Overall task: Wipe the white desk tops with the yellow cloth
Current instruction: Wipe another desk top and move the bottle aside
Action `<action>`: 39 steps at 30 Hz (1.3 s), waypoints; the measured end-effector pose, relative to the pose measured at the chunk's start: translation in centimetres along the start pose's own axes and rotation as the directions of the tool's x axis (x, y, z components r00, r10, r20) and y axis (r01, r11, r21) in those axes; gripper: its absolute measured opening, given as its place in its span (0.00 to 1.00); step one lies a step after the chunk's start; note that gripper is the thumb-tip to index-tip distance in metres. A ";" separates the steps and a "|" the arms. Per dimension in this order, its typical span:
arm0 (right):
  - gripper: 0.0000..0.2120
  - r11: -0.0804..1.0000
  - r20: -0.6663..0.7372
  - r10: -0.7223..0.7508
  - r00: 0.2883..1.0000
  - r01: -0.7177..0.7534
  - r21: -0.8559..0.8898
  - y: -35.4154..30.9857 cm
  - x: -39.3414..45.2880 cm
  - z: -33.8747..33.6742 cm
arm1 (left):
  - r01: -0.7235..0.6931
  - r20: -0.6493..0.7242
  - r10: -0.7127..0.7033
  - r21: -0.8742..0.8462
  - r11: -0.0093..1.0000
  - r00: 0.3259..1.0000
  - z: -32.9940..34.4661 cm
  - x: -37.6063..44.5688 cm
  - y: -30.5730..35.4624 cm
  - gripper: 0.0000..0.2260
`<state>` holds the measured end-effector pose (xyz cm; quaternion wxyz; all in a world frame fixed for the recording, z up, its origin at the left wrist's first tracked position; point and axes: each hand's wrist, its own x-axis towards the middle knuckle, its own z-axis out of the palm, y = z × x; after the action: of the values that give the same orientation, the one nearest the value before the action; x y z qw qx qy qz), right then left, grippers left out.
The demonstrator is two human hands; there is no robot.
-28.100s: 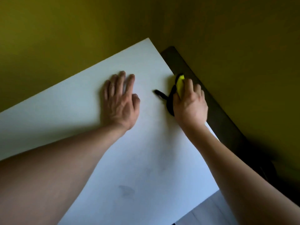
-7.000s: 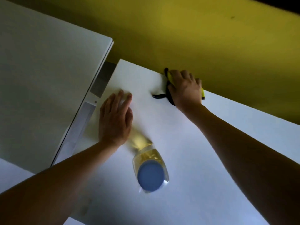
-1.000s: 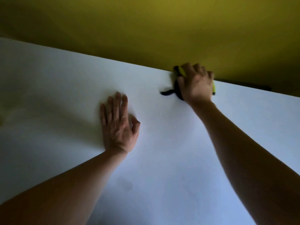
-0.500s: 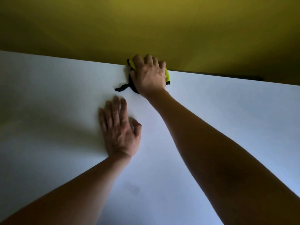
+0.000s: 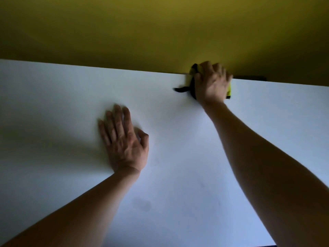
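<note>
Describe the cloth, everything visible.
The cloth is bright yellow with a black edging; a thin black strip or loop sticks out to its left, lying flat on the desk. It looks like soft fabric, bunched. Most of it is hidden under the right hand, which presses it onto the white top at the far edge, next to the yellow wall. Only slivers show: yellow at the hand's right side and near the fingertips, black along the left. The hand is motion-blurred. The left hand does not touch it.

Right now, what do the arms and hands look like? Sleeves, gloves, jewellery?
Both forearms are bare as far as the frame shows, no sleeves in view. The left hand and right hand wear no gloves. No watch, bands or rings show. The right hand is slightly motion-blurred, so small rings there cannot be ruled out.
</note>
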<state>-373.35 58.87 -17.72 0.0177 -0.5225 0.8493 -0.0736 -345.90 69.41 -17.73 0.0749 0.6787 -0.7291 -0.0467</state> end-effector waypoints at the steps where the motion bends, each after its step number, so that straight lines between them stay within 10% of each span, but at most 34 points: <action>1: 0.19 1.000 0.009 -0.018 1.000 0.018 0.008 -1.9 -0.2 0.3 | -0.003 -0.001 0.003 0.001 1.000 1.000 0.0 0.0 0.0 0.34; 8: 0.25 0.961 0.021 -0.258 0.966 0.254 0.108 -13.2 -2.7 1.4 | -0.010 -0.046 0.010 -0.008 1.000 0.999 0.0 0.1 0.0 0.33; 20: 0.20 0.983 0.003 -0.177 0.984 0.176 0.049 7.9 0.8 -1.2 | 0.014 -0.052 -0.013 0.016 1.000 0.999 0.3 0.1 0.4 0.32; 30: 0.22 0.917 0.074 -0.391 0.917 0.383 0.109 -4.5 -1.8 0.2 | -0.137 -0.125 0.141 0.040 0.990 0.982 0.6 -0.7 3.0 0.24; 34: 0.24 0.864 0.082 -0.496 0.865 0.481 0.147 0.6 -0.5 -0.3 | -0.337 0.000 0.337 -0.051 0.940 0.941 1.0 -3.3 12.1 0.26; 39: 0.26 0.946 0.058 -0.313 0.948 0.306 0.108 13.7 1.4 -2.5 | -0.163 0.055 0.166 -0.049 0.985 0.985 2.2 -5.7 17.6 0.31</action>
<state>-386.33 63.96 -17.13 0.0629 -0.6500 0.7510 -0.0975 -363.23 76.32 -17.17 0.0721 0.6125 -0.7834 -0.0765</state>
